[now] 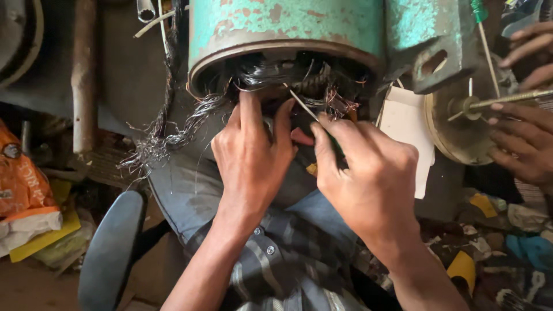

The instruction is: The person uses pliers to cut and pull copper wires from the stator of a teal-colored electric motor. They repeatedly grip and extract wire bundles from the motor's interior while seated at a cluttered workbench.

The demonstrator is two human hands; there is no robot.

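Head view: the motor, a worn green housing, lies tilted with its open end toward the person's lap, which puts the dark windings within easy reach of both hands. The left hand presses its fingertips into the coils at the rim, gripping nothing, apparently to steady the wires. The right hand is pinched closed around a thin metal tool whose tip angles up into the windings just beside the left fingers, so it can pick at the strands. Frayed wire hangs loose off the left of the rim (already pulled clear, it seems). At the right edge, another person's hands hold a rod over a round part.
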